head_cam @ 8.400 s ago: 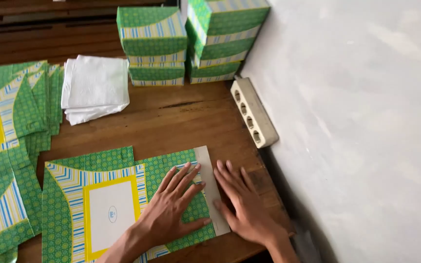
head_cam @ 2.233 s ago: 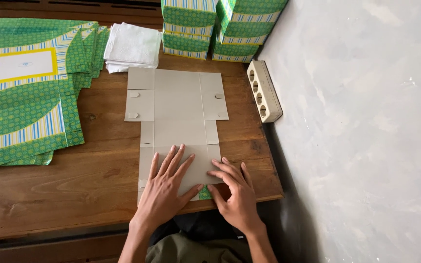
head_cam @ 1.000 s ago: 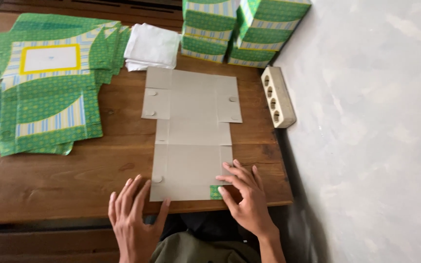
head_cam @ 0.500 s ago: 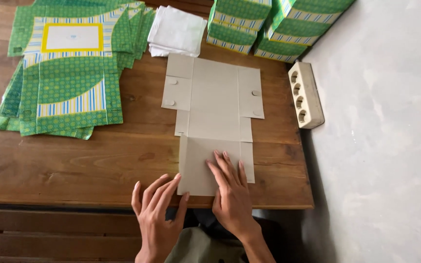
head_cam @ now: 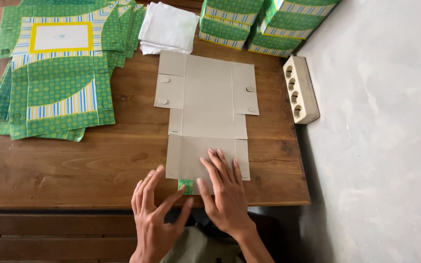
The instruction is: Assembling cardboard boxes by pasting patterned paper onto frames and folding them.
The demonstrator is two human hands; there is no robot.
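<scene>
Both palms lie flat, grip open and holding nothing, right hand (head_cam: 225, 192) pressing the near panel of the grey, face-down flattened carton blank (head_cam: 205, 114) at the table (head_cam: 74, 170) edge, left hand (head_cam: 154, 214) beside it, seemingly creasing a fold that wants firm, even pressure.

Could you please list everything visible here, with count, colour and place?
flat carton blank: one, grey side up, table centre, near edge under the right hand
printed carton blanks: a stack, green with yellow and blue, table's left
folded cloth: one pile, white, far centre
assembled boxes: several, green, stacked at the far right
power strip: one, cream, table's right edge
table: one, brown wood
left hand: at the table's near edge
right hand: flat on the blank
</scene>
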